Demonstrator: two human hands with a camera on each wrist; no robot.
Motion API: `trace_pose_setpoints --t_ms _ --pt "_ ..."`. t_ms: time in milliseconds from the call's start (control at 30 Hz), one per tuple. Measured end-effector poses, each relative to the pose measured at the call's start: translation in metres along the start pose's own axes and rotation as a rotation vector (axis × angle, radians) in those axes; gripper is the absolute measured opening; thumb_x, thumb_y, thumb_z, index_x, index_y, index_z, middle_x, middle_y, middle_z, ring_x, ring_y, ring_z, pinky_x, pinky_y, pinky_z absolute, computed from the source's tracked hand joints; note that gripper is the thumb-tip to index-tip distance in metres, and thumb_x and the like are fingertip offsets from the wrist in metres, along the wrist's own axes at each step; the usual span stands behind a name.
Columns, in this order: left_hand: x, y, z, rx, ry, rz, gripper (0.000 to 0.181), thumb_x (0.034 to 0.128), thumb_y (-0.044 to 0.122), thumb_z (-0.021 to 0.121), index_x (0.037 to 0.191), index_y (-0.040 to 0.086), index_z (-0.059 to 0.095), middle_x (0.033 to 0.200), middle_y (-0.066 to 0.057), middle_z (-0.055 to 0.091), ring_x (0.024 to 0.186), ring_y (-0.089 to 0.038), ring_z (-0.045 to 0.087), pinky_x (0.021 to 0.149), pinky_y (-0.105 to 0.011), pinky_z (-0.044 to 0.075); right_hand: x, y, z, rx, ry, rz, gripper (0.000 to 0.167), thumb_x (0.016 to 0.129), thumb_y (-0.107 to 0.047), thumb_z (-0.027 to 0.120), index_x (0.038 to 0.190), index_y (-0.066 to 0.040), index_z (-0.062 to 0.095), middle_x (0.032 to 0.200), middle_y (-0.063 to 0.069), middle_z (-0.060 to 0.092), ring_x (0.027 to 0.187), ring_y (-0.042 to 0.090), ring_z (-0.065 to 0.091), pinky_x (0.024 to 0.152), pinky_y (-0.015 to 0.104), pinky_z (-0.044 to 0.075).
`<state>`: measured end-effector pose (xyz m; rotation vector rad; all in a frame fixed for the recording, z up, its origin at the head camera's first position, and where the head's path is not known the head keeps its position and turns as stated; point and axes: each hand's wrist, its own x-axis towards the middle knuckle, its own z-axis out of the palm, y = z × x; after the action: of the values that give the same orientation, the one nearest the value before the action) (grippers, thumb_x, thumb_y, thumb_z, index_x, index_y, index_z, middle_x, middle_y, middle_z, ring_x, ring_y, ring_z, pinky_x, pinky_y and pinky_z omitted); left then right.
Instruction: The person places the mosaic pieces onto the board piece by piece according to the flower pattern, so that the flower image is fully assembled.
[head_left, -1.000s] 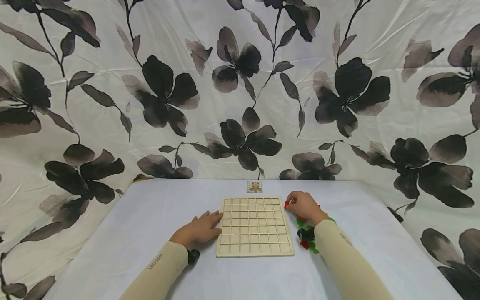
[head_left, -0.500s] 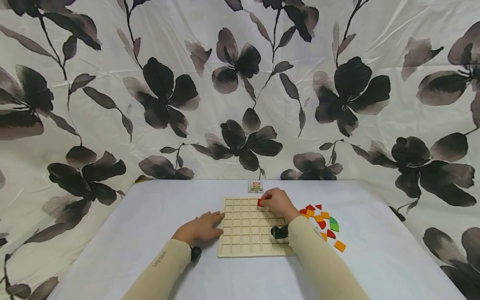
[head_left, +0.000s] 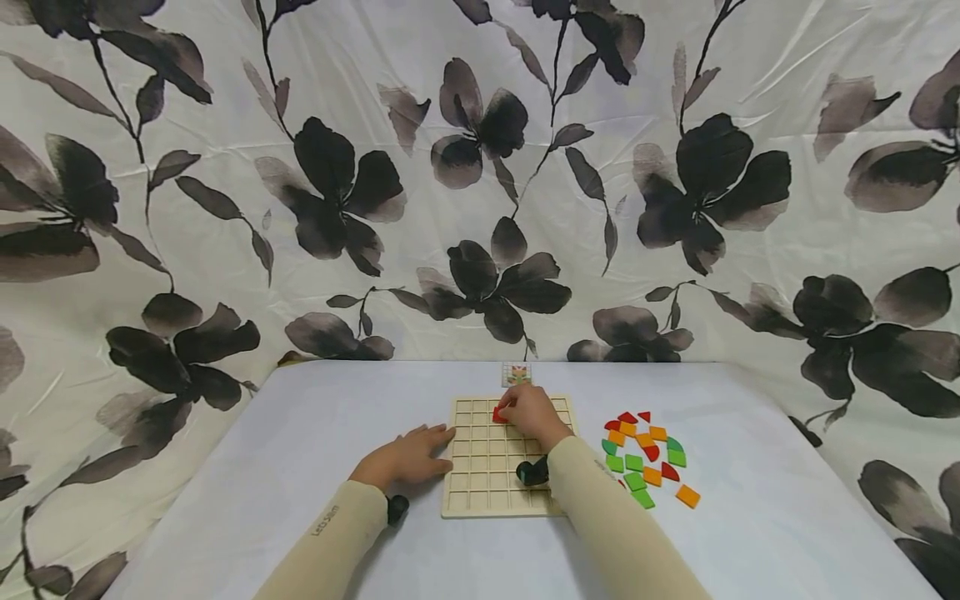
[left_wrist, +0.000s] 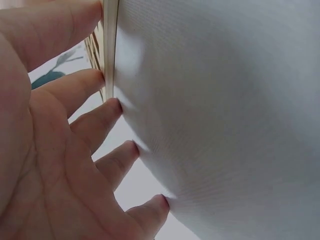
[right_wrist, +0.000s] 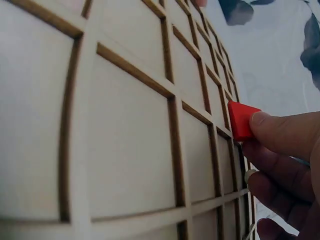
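A wooden grid board [head_left: 468,475] with square cells lies on the white table. Between thumb and fingers my right hand [head_left: 531,412] pinches a red tile [right_wrist: 241,121], held over the board's upper rows. In the head view only a bit of that tile shows beside the fingertips; its full outline is partly covered by the thumb. At the board's left edge rests my left hand [head_left: 405,456], fingers spread. In the left wrist view its thumb and index finger touch the board's side [left_wrist: 110,50], while the other fingertips rest on the cloth.
Loose tiles lie right of the board: orange [head_left: 687,497], green [head_left: 634,481] and red [head_left: 670,472] ones, some rounded on one side. A small colourful pattern card [head_left: 516,373] lies behind the board. A floral curtain [head_left: 480,167] hangs beyond the table.
From beside the loose tiles, my right hand has moved left over the board with the red tile, uncovering the pile. My left hand stays at the board's edge.
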<state>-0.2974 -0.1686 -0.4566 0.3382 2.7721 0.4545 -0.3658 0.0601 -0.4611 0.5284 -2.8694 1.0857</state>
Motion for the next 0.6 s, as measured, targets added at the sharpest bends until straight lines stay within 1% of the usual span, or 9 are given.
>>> trace_pose_setpoints --t_ms 133,333,500,600 --pt "0.0 0.002 0.0 -0.004 -0.006 0.001 0.064 0.0922 0.039 0.06 0.149 0.017 0.041 0.156 -0.006 0.036 0.147 -0.037 0.026 0.114 -0.066 0.021 0.001 0.0 0.005 -0.045 -0.009 -0.019 0.006 0.09 -0.016 0.068 0.089 -0.012 0.073 0.087 0.002 0.071 0.084 0.019 0.063 0.078 0.035 0.053" --pt "0.001 0.002 0.001 -0.01 -0.017 -0.004 0.064 0.0923 0.041 0.06 0.149 0.018 0.04 0.157 -0.005 0.036 0.147 -0.036 0.025 0.115 -0.065 0.021 0.001 -0.003 0.008 -0.096 -0.034 -0.023 0.008 0.09 -0.014 0.067 0.086 -0.013 0.074 0.085 0.0 0.07 0.081 0.016 0.062 0.074 0.034 0.053" --pt "0.001 0.0 -0.001 -0.008 -0.016 0.004 0.064 0.0925 0.039 0.06 0.149 0.017 0.04 0.156 -0.007 0.036 0.147 -0.038 0.025 0.114 -0.066 0.022 -0.001 -0.01 0.006 -0.103 -0.064 -0.025 0.009 0.09 -0.014 0.066 0.087 -0.014 0.075 0.085 -0.001 0.071 0.081 0.015 0.063 0.075 0.033 0.053" --pt "0.0 0.0 -0.001 -0.011 -0.015 0.006 0.063 0.0926 0.038 0.06 0.149 0.016 0.04 0.156 -0.008 0.036 0.146 -0.038 0.026 0.113 -0.066 0.022 -0.003 -0.012 0.004 -0.101 -0.078 -0.045 0.01 0.09 -0.013 0.065 0.089 -0.013 0.075 0.086 0.0 0.072 0.083 0.016 0.064 0.076 0.033 0.054"
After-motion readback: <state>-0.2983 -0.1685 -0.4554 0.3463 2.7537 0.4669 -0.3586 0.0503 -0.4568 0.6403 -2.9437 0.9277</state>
